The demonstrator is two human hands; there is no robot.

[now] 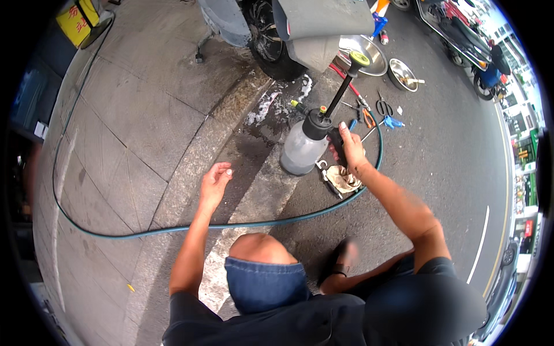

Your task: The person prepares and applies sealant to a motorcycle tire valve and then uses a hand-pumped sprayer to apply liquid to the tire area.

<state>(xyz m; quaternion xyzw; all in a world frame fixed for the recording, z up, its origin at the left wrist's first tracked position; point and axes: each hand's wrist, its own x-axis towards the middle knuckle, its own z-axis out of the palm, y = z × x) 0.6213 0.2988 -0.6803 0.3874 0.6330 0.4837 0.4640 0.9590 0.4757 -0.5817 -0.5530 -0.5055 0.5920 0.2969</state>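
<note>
My right hand point(353, 149) is wrapped round the black handle of a pump sprayer, thumb uppermost. The sprayer point(303, 150) has a translucent bottle, a black top and a yellow-green nozzle pointing toward the wet ground. Its long black plunger rod point(340, 92) is pulled up, topped by a yellow-green knob point(359, 58). Whether the bottle rests on the ground or hangs just above it, I cannot tell. My left hand point(214, 183) hovers left of the sprayer with loosely bent fingers and holds nothing. White foam point(262, 109) lies below a scooter's black wheel point(269, 43).
A dark green hose point(231, 226) loops across the ground before me. A stained cloth point(344, 179) lies beside the sprayer. Farther right are black scissors point(383, 107), orange-handled pliers point(367, 119), a steel bowl point(402, 76) and a larger basin point(372, 52). Parked motorcycles point(461, 34) stand beyond.
</note>
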